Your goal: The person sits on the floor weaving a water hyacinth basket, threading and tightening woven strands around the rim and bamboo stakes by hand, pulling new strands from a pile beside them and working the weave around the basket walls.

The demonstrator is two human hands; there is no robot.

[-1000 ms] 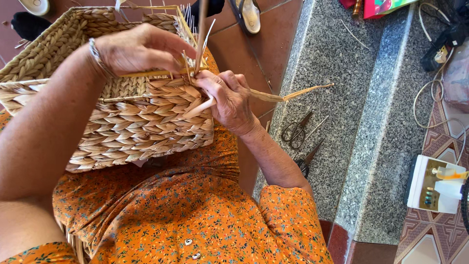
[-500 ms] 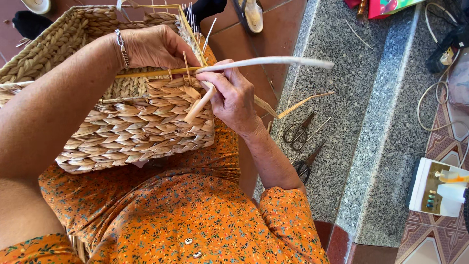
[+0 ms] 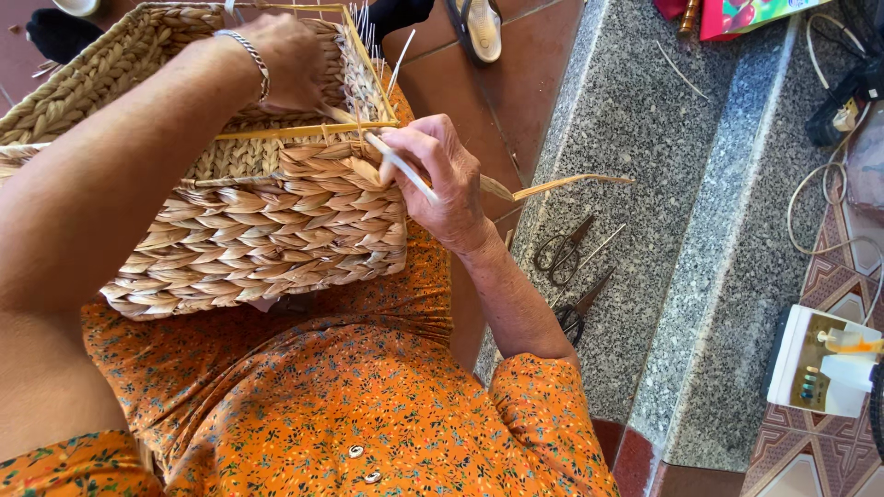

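Resting tilted on the lap over an orange flowered dress (image 3: 368,414): a rectangular woven basket (image 3: 258,230), open side turned away, near wall facing up. Sits in much the same place as a second ago.

Running alongside on the right, a grey speckled stone step (image 3: 645,138), unchanged.

Gripping the basket's upper rim from inside, left hand (image 3: 285,60) closed over the edge, steadying it much as half a second ago.

Pinching a pale strip (image 3: 405,170) between thumb and fingers, right hand (image 3: 447,179) closed narrow just beside the rim's near corner. Half a second ago stretched long and level out to the right past the knuckles; now shows only as a short slanted length between hand and rim, tip aimed into the weave at the corner. Reads as fed or drawn into the braid, though the entry point is hidden behind the plaits.

Sticking out to the right behind that hand, a dry tan strand (image 3: 571,184), loose end over the step, as before.

Lying on the step, apart from both hands and untouched: two pairs of scissors (image 3: 557,253).
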